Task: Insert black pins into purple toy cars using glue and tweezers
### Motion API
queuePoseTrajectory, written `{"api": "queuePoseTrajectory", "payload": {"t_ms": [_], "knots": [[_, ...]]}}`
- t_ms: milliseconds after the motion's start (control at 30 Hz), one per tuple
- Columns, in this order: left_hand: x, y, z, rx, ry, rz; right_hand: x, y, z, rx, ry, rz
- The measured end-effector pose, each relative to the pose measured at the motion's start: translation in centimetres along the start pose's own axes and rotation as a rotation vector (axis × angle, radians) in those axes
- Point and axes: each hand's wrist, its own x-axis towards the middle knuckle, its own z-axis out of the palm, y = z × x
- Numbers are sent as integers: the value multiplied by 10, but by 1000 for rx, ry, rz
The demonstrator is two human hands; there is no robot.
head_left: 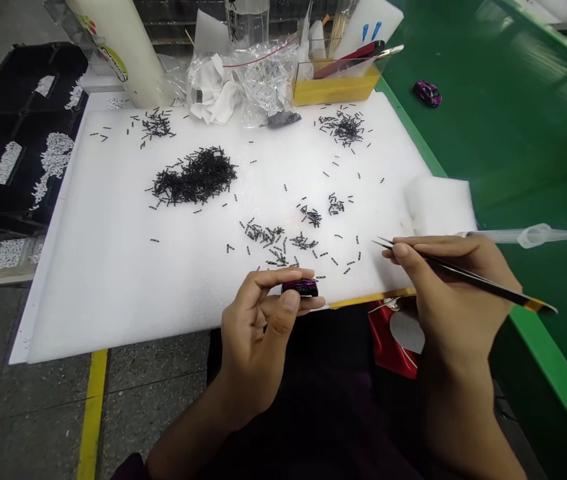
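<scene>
My left hand [261, 327] pinches a small dark purple toy car [301, 287] between thumb and fingers, just above the front edge of the white foam board [128, 280]. In my right hand [456, 287] is a pair of black tweezers [478, 279], its thin tips pointing left over the board; I make out nothing between them. Small black strip-like parts lie in a loose cluster [263, 233] beyond the car. A larger dense pile [198, 175] of them sits farther back at left, and another heap [347, 128] lies at the back right.
A yellow-based tool box [336, 90], crumpled tissue [213, 90] and a large pale bottle [126, 53] line the back. On the green surface [493, 113] rests another purple toy car [427, 93]. A plastic dropper [538, 235] and a foam block [441, 200] are at right, black trays [18, 107] at left.
</scene>
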Motion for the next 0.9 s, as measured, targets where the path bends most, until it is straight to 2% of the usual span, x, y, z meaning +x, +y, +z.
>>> {"api": "queuePoseTrajectory", "payload": {"t_ms": [167,300,367,467,533,600,767,900], "knots": [[-2,3,7,-7,80,-37,10,21,-7,-124,-60,27],[-3,4,11,-18,108,-38,6,22,-7,-84,-70,-12],[-3,1,6,-42,75,-19,5,18,-7,19,-7,-38],[-2,-5,-6,-64,-58,38,9,12,-3,116,76,-89],[0,-9,-12,-53,-130,72,17,8,3,99,44,-96],[0,-9,-13,-37,-145,96,28,7,11,93,-39,-62],[-4,0,2,34,38,-9,53,10,29,115,-200,77],[-5,6,10,90,112,-84,57,13,34,126,-246,53]]}}
